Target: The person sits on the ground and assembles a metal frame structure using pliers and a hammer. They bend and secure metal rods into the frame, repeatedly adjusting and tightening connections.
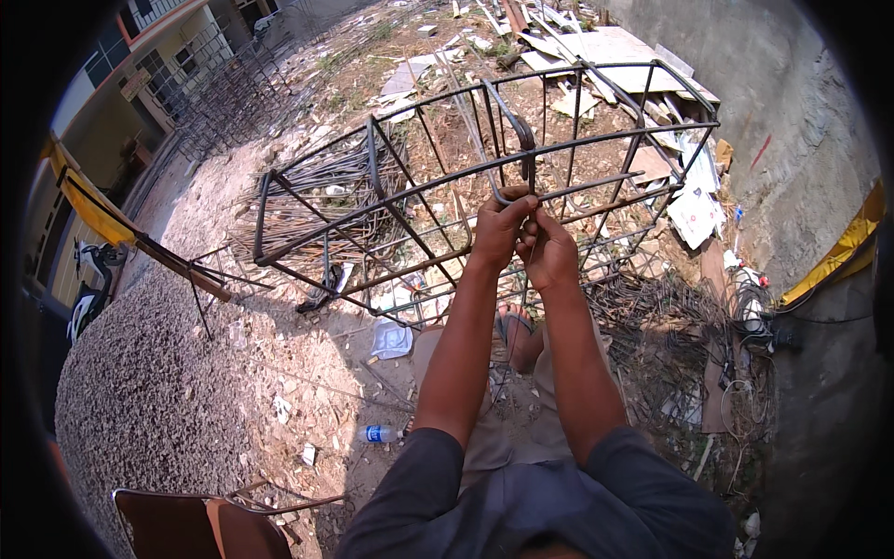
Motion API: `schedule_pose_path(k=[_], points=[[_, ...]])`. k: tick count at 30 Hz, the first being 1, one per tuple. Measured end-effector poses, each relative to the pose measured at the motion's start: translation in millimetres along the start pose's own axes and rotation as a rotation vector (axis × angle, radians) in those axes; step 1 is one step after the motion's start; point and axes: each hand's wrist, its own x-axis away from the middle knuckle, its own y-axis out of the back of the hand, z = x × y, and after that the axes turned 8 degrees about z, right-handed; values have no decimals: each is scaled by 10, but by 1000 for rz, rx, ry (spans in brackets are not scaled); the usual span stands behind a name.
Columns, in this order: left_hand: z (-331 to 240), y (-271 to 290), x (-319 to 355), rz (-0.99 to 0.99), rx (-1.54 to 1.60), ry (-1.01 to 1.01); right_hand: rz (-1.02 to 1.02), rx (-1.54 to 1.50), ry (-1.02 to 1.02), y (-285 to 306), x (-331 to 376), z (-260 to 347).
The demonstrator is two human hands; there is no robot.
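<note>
A long cage of steel rebar [438, 174] stretches across in front of me, its bars joined by square stirrups. Several bent stirrups [523, 130] hang bunched together at its middle. My left hand [500, 228] is closed at the lower bent end of a stirrup, thumb and fingers pressed together on it. Close beside it, my right hand [551, 250] pinches with its fingertips near the same joint. Whatever lies between the right fingertips is too small to make out; it may be thin wire. Both forearms reach up from below.
A gravel heap [140, 401] rises at left, and a pile of cut rebar [317, 200] lies behind the cage. A water bottle [380, 434] and a brown chair [177, 522] are nearby. Scrap boards [605, 47] lie by the concrete wall [792, 121] at right.
</note>
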Motion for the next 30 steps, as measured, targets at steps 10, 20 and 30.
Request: schedule_pose_path(k=[10, 20, 30], points=[[-34, 356, 979, -208, -164, -232, 133, -184, -1, 81, 226, -199], [2080, 3204, 4246, -1383, -475, 505, 282, 1141, -112, 262, 1090, -1743], [2443, 2970, 4792, -919, -1043, 1215, 347, 1273, -196, 99, 890, -1905]])
